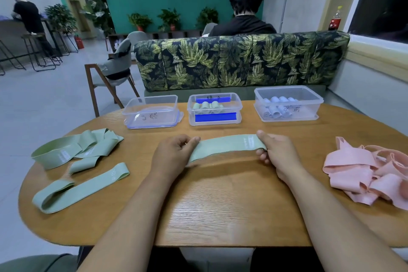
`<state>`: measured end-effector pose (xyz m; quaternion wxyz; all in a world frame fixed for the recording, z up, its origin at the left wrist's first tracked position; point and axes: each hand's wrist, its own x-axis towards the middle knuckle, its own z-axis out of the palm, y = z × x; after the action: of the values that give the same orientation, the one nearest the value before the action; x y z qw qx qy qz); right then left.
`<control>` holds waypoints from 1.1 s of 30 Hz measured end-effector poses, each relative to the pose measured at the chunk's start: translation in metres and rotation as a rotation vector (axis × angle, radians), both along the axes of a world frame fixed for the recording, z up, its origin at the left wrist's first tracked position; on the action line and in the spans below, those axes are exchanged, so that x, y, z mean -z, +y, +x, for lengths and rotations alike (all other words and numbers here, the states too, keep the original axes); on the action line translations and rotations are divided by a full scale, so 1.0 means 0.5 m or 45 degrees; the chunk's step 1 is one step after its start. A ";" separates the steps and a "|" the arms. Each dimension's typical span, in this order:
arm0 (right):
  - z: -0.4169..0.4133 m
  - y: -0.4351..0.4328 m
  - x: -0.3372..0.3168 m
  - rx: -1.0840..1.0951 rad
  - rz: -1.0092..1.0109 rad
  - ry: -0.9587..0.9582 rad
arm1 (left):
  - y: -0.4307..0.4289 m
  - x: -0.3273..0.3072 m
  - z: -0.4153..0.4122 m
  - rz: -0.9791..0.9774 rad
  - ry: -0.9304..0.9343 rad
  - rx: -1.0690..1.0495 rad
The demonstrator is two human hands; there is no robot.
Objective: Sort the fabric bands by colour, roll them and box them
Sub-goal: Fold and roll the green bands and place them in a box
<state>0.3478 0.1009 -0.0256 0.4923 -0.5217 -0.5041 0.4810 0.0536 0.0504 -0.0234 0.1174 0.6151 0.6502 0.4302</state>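
Observation:
A green fabric band (225,146) is stretched flat just above the table centre. My left hand (174,152) pinches its left end and my right hand (276,150) grips its right end. More green bands lie loose at the left: a heap (75,148) and a long single band (77,187). A pile of pink bands (371,174) lies at the right. Three clear boxes stand at the far edge: the left box (152,112) holds no bands, the middle box (214,109) holds rolled green bands, the right box (287,104) holds rolled pale blue bands.
The oval wooden table (220,205) has bare wood in front of my hands. A leaf-patterned sofa (240,59) backs the far edge, with a person seated behind it. A wooden chair (110,73) stands at the far left.

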 end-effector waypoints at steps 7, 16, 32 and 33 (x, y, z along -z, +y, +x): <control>0.009 0.011 0.019 0.098 0.060 -0.071 | 0.010 0.023 -0.020 0.033 0.271 -0.042; -0.006 -0.007 0.036 0.009 0.442 -0.605 | -0.001 0.037 -0.007 -0.152 0.501 0.178; -0.063 -0.004 0.049 -0.310 0.830 -1.003 | 0.004 0.034 0.011 -0.024 0.404 0.238; -0.071 -0.001 0.047 -0.322 0.822 -1.000 | 0.006 0.036 0.010 -0.015 0.352 0.222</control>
<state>0.3123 0.1005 -0.0492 0.3400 -0.4194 -0.8324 0.1251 0.0586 0.0532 -0.0415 0.0671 0.7219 0.6068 0.3259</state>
